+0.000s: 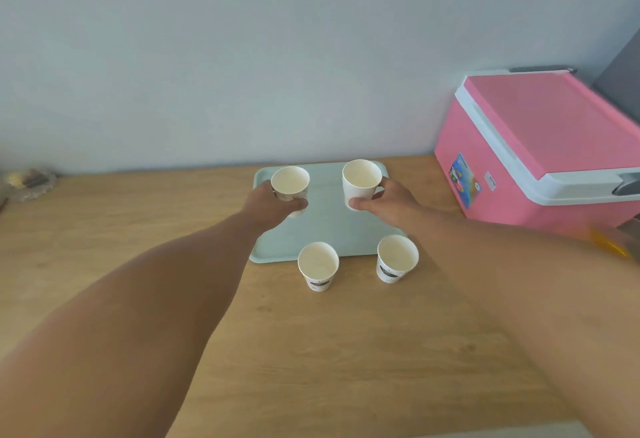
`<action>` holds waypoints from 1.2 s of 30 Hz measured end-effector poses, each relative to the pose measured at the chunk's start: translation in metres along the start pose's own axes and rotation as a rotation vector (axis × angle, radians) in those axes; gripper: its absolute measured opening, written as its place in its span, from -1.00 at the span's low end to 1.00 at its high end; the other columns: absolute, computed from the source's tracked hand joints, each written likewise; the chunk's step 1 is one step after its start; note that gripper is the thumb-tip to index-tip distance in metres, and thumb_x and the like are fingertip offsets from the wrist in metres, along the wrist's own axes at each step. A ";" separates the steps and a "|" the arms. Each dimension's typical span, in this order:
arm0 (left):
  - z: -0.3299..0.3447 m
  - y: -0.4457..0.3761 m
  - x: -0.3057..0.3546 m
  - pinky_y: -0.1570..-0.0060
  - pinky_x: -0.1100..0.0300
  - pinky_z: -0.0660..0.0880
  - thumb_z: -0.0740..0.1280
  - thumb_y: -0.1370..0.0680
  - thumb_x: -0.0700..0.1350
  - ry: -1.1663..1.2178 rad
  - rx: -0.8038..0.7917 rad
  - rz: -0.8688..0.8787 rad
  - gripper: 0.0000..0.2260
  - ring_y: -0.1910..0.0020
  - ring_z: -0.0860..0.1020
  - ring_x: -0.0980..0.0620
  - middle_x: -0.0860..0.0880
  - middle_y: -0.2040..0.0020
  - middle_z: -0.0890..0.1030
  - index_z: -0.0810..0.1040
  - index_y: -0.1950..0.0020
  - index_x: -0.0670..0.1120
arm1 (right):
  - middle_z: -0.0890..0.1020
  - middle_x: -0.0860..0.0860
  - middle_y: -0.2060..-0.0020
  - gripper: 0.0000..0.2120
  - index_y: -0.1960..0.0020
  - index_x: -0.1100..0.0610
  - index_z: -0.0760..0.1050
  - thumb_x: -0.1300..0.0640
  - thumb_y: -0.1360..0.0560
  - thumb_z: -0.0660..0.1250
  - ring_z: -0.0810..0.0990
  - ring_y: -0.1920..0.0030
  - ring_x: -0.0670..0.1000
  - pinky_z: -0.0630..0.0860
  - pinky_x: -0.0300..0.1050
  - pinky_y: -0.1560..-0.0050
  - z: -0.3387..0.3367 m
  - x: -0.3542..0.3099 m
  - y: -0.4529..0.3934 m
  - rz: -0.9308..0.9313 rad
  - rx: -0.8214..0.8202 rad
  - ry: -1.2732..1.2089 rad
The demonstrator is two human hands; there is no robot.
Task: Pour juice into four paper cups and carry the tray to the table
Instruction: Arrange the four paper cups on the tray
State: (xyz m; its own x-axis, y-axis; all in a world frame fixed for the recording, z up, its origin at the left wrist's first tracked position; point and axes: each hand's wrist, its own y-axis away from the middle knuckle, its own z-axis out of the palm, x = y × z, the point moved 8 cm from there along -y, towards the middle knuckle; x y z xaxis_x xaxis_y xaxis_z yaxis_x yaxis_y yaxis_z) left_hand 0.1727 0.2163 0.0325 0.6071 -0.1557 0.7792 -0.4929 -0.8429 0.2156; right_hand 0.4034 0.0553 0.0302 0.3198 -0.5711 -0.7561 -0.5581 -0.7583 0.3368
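A pale green tray (pixel 329 230) lies on the wooden counter near the wall. My left hand (pixel 273 204) grips a white paper cup (pixel 290 183) over the tray's far left corner. My right hand (pixel 388 204) grips another paper cup (pixel 360 179) over the tray's far right part. Two more paper cups stand upright on the counter just in front of the tray, one on the left (pixel 318 264) and one on the right (pixel 396 257). All the cups look empty. No juice container is in view.
A pink and white cooler box (pixel 540 147) with its lid closed stands at the right, against the wall. An orange object (pixel 609 245) lies blurred by its base. A glass dish (pixel 29 183) sits at the far left. Bare wood counter (pixel 311 351) stretches toward me.
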 end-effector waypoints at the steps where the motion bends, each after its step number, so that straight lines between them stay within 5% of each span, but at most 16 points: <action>1: 0.000 -0.006 -0.001 0.23 0.28 0.39 0.58 -0.41 0.11 0.000 -0.006 0.001 -0.56 -0.05 0.60 0.00 0.08 -0.03 0.66 0.61 -0.23 0.04 | 0.64 -0.09 -0.02 -0.42 -0.34 -0.09 0.49 -0.17 -0.40 0.59 0.59 0.02 -0.16 0.45 -0.15 0.09 0.001 0.000 -0.004 0.006 0.004 -0.003; 9: 0.016 -0.048 -0.006 0.27 0.37 0.33 0.58 -0.44 0.06 0.010 -0.058 0.000 -0.59 0.11 0.53 0.22 0.10 -0.01 0.63 0.60 -0.24 0.04 | 0.66 -0.07 -0.05 -0.35 -0.39 -0.09 0.49 -0.17 -0.37 0.60 0.63 -0.07 -0.05 0.48 -0.12 0.04 0.012 0.006 -0.044 0.041 -0.002 -0.003; 16: 0.030 -0.076 -0.015 0.19 0.31 0.39 0.59 -0.41 0.08 0.004 -0.030 -0.032 -0.54 -0.07 0.58 0.02 0.07 -0.07 0.66 0.59 -0.25 0.02 | 0.67 -0.07 -0.14 -0.35 -0.39 -0.13 0.50 -0.13 -0.36 0.62 0.63 -0.17 -0.01 0.51 -0.10 -0.07 0.020 0.015 -0.081 0.040 -0.037 -0.037; 20: 0.036 -0.087 -0.023 0.03 0.18 0.46 0.60 -0.33 0.18 0.007 -0.012 -0.049 -0.44 -0.12 0.61 0.02 0.09 -0.10 0.67 0.58 -0.27 0.05 | 0.67 -0.09 -0.18 -0.34 -0.41 -0.13 0.50 -0.12 -0.36 0.62 0.62 -0.20 -0.01 0.49 -0.10 -0.09 0.026 0.022 -0.096 0.043 -0.065 -0.055; 36: 0.048 -0.097 -0.030 0.00 0.21 0.39 0.61 -0.38 0.09 0.011 0.067 -0.090 -0.42 -0.12 0.55 0.04 0.07 -0.15 0.63 0.53 -0.33 0.00 | 0.68 -0.08 -0.10 -0.38 -0.39 -0.13 0.47 -0.17 -0.39 0.58 0.64 -0.14 0.00 0.54 -0.02 -0.20 0.040 0.033 -0.117 0.019 -0.089 0.004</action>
State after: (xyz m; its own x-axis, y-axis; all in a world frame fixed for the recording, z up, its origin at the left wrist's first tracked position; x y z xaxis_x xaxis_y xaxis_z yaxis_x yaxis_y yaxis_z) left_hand 0.2321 0.2779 -0.0397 0.6400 -0.0722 0.7649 -0.3936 -0.8858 0.2457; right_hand 0.4487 0.1377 -0.0562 0.3129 -0.5864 -0.7471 -0.4937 -0.7725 0.3995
